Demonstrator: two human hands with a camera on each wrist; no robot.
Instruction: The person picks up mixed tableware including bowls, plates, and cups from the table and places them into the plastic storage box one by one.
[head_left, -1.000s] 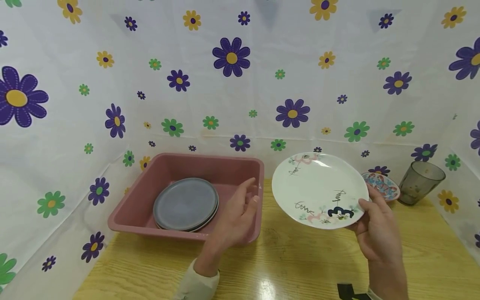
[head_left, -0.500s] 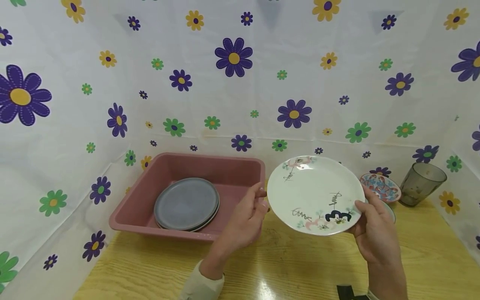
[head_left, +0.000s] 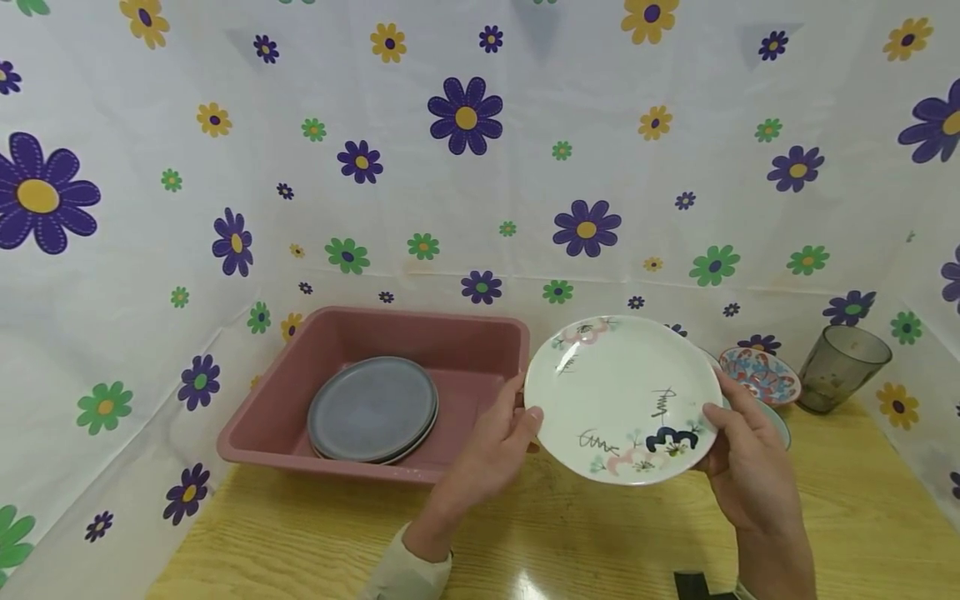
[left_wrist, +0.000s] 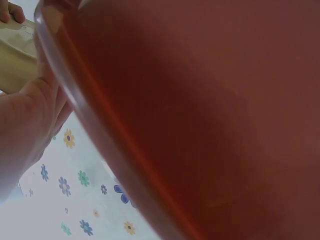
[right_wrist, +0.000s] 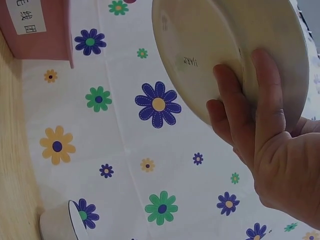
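Observation:
A white plate (head_left: 622, 392) with painted flowers and dark script is held tilted above the table, between both hands. At its right rim my right hand (head_left: 757, 458) grips it, thumb on the upper face; in the right wrist view the fingers (right_wrist: 270, 95) lie against the underside (right_wrist: 200, 45). My left hand (head_left: 491, 442) pinches the left rim, thumb on top and the other fingers mostly hidden below. To the left stands a pink basin (head_left: 258, 417), its near right side partly covered by the left hand. Inside it lie stacked grey-topped plates (head_left: 372, 408).
Behind the right hand sits a patterned red-and-blue bowl (head_left: 761, 375), with the edge of a pale dish (head_left: 780, 425) beside it. A smoky glass (head_left: 843, 367) stands at the far right. Flowered sheeting (head_left: 420, 183) encloses the wooden table (head_left: 600, 542) at back and sides.
My left hand has moved right from over the basin's edge and taken hold of the plate's left rim. The plate has shifted slightly left and down, still in the right hand.

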